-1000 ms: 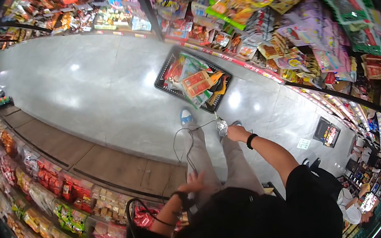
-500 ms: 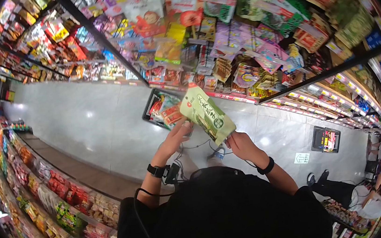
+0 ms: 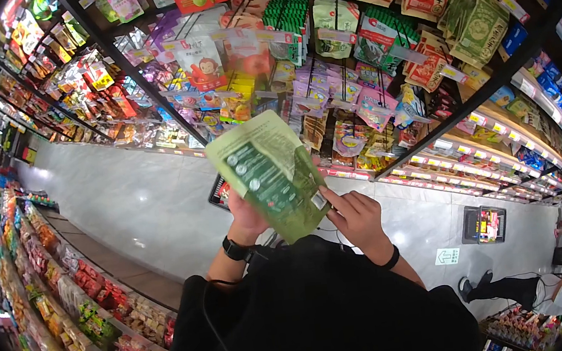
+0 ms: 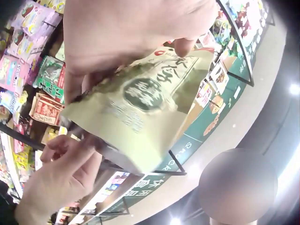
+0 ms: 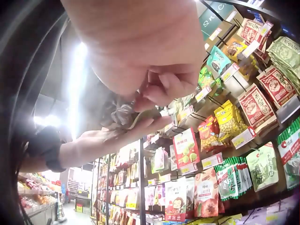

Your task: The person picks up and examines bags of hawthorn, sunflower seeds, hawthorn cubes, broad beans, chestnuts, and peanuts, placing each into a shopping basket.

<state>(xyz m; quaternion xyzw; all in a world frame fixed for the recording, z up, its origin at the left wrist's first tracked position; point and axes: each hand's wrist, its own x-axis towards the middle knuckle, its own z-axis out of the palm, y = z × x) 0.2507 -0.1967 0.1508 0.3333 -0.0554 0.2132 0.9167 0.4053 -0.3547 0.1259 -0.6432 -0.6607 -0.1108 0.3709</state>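
Observation:
A green snack pouch is held up before my chest, its printed back facing the head camera. My left hand supports it along the left side, partly hidden behind it. In the left wrist view the left hand lies against the pouch, whose front carries large dark lettering. The right hand pinches the lower right edge, index finger extended near the barcode. In the left wrist view the right hand has its fingertips at the bottom edge. The right wrist view shows the left hand beneath the pouch.
Racks of hanging snack bags line the far side. A black shopping basket on the floor is mostly hidden by the pouch. Another basket stands at right, near a person's legs. Packed shelves run along the left.
The right hand has risen from beside the floor basket with the pouch. The left hand has come up to it. The pouch has turned from front to back and come closer.

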